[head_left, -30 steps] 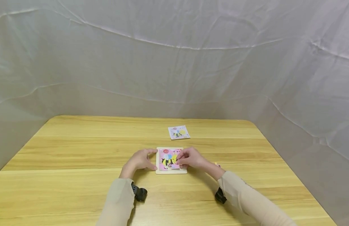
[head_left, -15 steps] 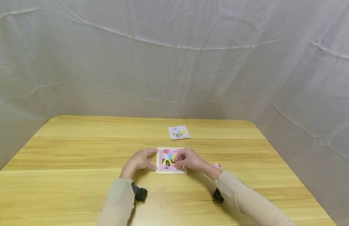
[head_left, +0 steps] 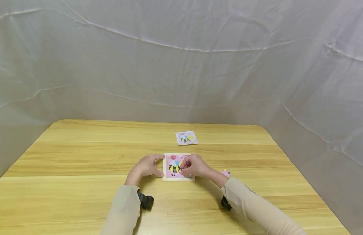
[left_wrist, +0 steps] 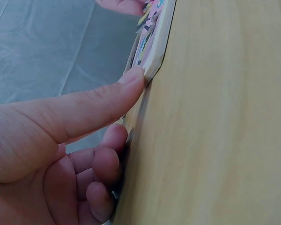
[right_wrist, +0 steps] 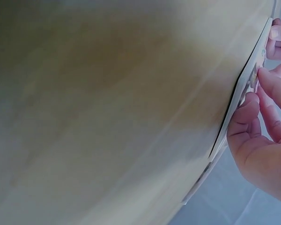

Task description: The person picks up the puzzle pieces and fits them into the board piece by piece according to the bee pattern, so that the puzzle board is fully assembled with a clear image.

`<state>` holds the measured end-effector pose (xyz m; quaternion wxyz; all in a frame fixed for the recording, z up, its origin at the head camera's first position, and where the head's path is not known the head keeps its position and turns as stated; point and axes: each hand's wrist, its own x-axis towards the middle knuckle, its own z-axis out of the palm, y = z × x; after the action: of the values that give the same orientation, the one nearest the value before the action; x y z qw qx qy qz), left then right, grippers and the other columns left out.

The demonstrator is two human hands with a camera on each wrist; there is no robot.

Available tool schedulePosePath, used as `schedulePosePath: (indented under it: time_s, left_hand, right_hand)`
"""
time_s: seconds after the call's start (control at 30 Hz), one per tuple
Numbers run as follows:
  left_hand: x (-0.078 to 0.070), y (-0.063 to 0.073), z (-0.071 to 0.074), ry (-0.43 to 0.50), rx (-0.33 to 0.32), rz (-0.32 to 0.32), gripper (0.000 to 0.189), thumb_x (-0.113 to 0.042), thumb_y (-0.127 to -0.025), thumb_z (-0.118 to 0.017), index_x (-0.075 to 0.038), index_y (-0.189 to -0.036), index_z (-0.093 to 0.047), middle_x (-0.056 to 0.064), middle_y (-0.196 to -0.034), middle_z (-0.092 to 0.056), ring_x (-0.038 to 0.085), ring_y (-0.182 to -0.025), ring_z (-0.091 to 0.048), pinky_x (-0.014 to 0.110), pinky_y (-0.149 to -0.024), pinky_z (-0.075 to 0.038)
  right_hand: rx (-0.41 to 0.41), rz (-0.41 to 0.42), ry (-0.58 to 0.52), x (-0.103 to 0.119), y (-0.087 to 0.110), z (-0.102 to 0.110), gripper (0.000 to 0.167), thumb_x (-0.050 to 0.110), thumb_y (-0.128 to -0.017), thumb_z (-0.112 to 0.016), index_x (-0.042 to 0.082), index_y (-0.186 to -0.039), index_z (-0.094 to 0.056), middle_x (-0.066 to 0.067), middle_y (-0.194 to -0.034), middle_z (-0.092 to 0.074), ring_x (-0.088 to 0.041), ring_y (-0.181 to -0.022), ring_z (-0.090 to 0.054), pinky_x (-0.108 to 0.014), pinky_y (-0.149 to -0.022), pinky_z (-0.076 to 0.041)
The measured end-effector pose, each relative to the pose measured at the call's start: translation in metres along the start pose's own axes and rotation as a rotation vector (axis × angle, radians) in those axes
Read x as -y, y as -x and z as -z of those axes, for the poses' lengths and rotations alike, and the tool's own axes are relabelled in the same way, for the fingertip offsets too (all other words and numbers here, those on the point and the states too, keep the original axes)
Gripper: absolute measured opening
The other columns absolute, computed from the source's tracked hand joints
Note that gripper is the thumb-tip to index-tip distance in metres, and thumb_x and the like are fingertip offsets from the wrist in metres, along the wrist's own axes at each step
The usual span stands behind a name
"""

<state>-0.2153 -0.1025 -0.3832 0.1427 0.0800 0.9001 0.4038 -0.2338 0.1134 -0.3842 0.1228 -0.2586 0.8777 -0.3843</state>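
A square jigsaw puzzle in a pale wooden tray point(head_left: 165, 167) lies mid-table in the head view, showing a yellow-and-black bee on pink. My left hand point(head_left: 145, 165) grips the tray's left side, thumb at the near corner and forefinger at the far one. In the left wrist view, that thumb point(left_wrist: 103, 101) presses the tray's corner while the other fingers curl below. Over the right half of the picture, my right hand point(head_left: 196, 165) pinches a puzzle piece point(right_wrist: 255, 84) between thumb and forefinger, low against the picture. The fingers hide most of that piece.
Behind the tray lies a square card point(head_left: 186, 138) printed with the same bee. A pink loose puzzle piece point(head_left: 225, 173) rests on the wooden table point(head_left: 90, 182), partly behind the right forearm. A grey cloth point(head_left: 181, 71) hangs behind and beside the table.
The right hand has shifted slightly left with its piece, which has turned from lying flat near the lower edge to mostly hidden. More of the loose pink piece shows. The left hand stays put.
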Motion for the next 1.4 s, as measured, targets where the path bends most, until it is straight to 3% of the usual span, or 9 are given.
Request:
schedulePosePath:
  time_s: [0.2, 0.53, 1.0, 1.2, 1.4]
  left_hand:
    - [-0.001, 0.0, 0.0, 0.013, 0.004, 0.006, 0.069, -0.007, -0.066, -0.078, -0.009, -0.129, -0.049, 0.003, -0.054, -0.047, 0.011, -0.043, -0.04, 0.023, -0.045, -0.034]
    - [0.0, 0.0, -0.001, 0.004, -0.001, -0.019, 0.068, -0.007, -0.066, -0.078, -0.007, -0.128, -0.049, 0.002, -0.052, -0.047, 0.011, -0.043, -0.041, 0.026, -0.049, -0.037]
    - [0.001, -0.001, 0.0, -0.002, 0.01, -0.007, 0.069, -0.009, -0.066, -0.078, -0.008, -0.129, -0.048, 0.002, -0.054, -0.048, 0.012, -0.044, -0.042, 0.025, -0.05, -0.038]
    - [0.001, -0.001, -0.001, 0.001, 0.013, -0.004, 0.07, -0.009, -0.066, -0.078, -0.007, -0.129, -0.048, 0.004, -0.057, -0.049, 0.012, -0.045, -0.044, 0.026, -0.049, -0.039]
    - [0.001, 0.0, -0.001, 0.012, 0.009, 0.005, 0.07, -0.008, -0.066, -0.078, -0.007, -0.129, -0.048, 0.003, -0.057, -0.048, 0.012, -0.044, -0.043, 0.025, -0.049, -0.038]
  right_hand:
    - [0.011, 0.025, 0.065, 0.002, -0.003, -0.002, 0.011, 0.002, -0.069, -0.074, 0.001, -0.076, -0.065, 0.004, -0.064, -0.054, -0.005, -0.057, -0.045, -0.018, -0.054, -0.039]
    - [0.079, 0.15, 0.099, 0.007, -0.006, -0.006, 0.017, 0.005, -0.07, -0.075, -0.001, -0.086, -0.071, 0.003, -0.069, -0.056, -0.006, -0.063, -0.043, -0.017, -0.056, -0.037]
    - [0.105, 0.163, 0.138, 0.009, -0.006, -0.005, 0.018, 0.005, -0.07, -0.074, -0.002, -0.086, -0.071, -0.001, -0.069, -0.057, -0.007, -0.064, -0.042, -0.018, -0.057, -0.036]
    - [0.114, 0.137, 0.097, 0.009, -0.004, -0.001, 0.02, 0.006, -0.072, -0.073, -0.002, -0.09, -0.07, -0.001, -0.073, -0.056, -0.008, -0.067, -0.044, -0.018, -0.059, -0.038]
    - [0.073, 0.119, 0.049, 0.005, 0.001, 0.008, 0.021, 0.005, -0.073, -0.072, -0.003, -0.092, -0.068, -0.002, -0.076, -0.059, -0.007, -0.064, -0.047, -0.02, -0.058, -0.041]
